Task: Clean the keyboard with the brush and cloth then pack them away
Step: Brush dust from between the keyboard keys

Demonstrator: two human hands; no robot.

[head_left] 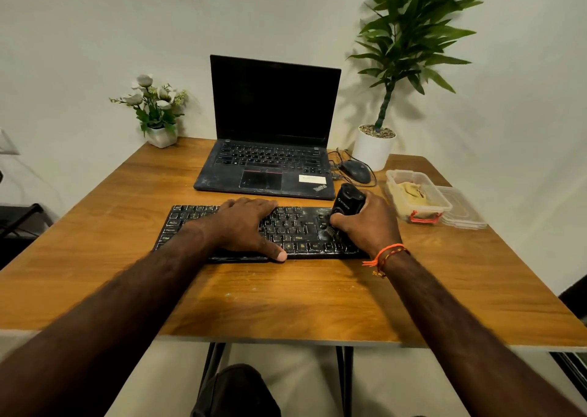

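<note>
Brushing step, judged from the lie of things. Right hand (pixel 365 223) wrapped round the black brush (pixel 346 205) — fingers curled on its body, bristle end down and touching the keys at the right end of the keyboard (pixel 298 237), handle tilted up and away toward the far side. Left hand (pixel 246 226) laid flat on the middle of the keyboard, fingers straight and close together, thumb at the near edge, pressing rather than gripping — a steadying hold, by the look of it.

Long axis of the keyboard running left to right, parallel to the near edge of the wooden table (pixel 127 273). Bristles already at the right-hand extreme, so nearly all of the unswept length lying to the left of them, along that axis, with the flat left hand in the way at the middle. Likely need: a stroke leftward along the rows, and the steadying hand shifted further left to clear the path.

Cloth (pixel 408 194) well off to the right, bundled inside the clear plastic container (pixel 444 207), lid (pixel 465 216) lying just beside it on the right; right hand clearly the nearer one for that reach. Cloth not yet in use, packing not yet begun.
</note>
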